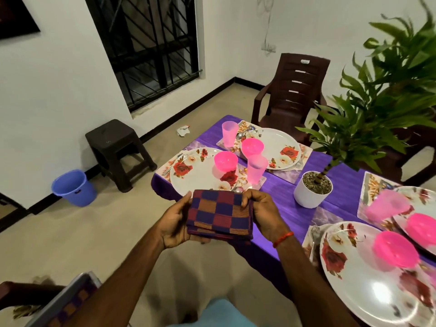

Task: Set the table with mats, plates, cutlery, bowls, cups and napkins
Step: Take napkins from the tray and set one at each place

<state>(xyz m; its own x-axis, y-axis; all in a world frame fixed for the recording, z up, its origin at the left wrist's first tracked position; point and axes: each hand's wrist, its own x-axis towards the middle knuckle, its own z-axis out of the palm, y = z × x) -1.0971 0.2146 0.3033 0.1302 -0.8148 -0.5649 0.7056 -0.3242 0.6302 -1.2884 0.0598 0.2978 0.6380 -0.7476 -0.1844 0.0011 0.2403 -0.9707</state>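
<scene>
step: napkins, judged to be the last item on the list
napkin point(220, 214): folded checked cloth, held in the air over the near-left edge of the counter point(280, 185), just short of the left plate point(195, 175); several layers, can't tell if it is one cloth or a stack
left hand point(175, 220): fingers curled under the left side, thumb on the top edge, gripping it
right hand point(262, 208): fingers point(250, 198) curled over the far-right corner, pinching it
mats: one showing under each of the four places in view
plates: four down, the left plate, far plate point(278, 142), near-right plate point(368, 279), far-right plate point(415, 201)
bowls: a pink one on every plate, e.g. left bowl point(225, 160)
cups: left cup point(257, 168) right of the left plate, far cup point(229, 133) left of the far plate, blurred cup point(387, 205) at the far-right place; none seen at the near-right place, may be out of frame
cutlery: fork point(315, 237) left of the near-right plate, metal pieces beside the left and far plates; far-right too blurred to tell
napkins laid: none visible at any place
left to do: my read, a napkin per place, then check the near-right cup
spare: tray point(66, 300) at near left, blurred, seems to hold more checked cloth
middle: potted plant point(312, 188), well apart from the hands
</scene>
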